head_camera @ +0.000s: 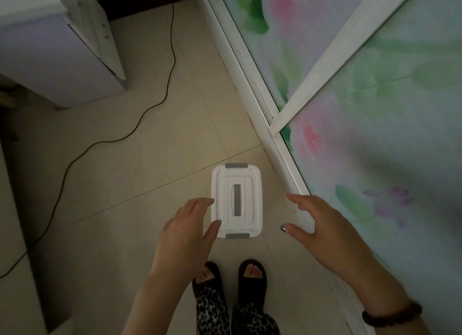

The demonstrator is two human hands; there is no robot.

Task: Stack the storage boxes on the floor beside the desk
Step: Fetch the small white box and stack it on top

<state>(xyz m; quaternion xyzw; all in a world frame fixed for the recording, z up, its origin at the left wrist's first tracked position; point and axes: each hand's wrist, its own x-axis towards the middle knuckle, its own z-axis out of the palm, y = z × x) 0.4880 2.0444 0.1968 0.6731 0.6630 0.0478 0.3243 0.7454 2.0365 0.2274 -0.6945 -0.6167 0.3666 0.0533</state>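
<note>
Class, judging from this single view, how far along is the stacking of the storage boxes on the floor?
Done: one white lidded storage box sits on the tiled floor by the sliding door track, in front of the person's feet. In hand: the left hand and right hand are open on either side of it, holding nothing. Left: no second box is visible, so whether a stack exists beneath cannot be told.

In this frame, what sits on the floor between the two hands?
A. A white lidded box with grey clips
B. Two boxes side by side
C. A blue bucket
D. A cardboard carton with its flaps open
A: a white box with grey clips at both ends sits on the floor, lid on, between the open left hand and right hand.
</note>
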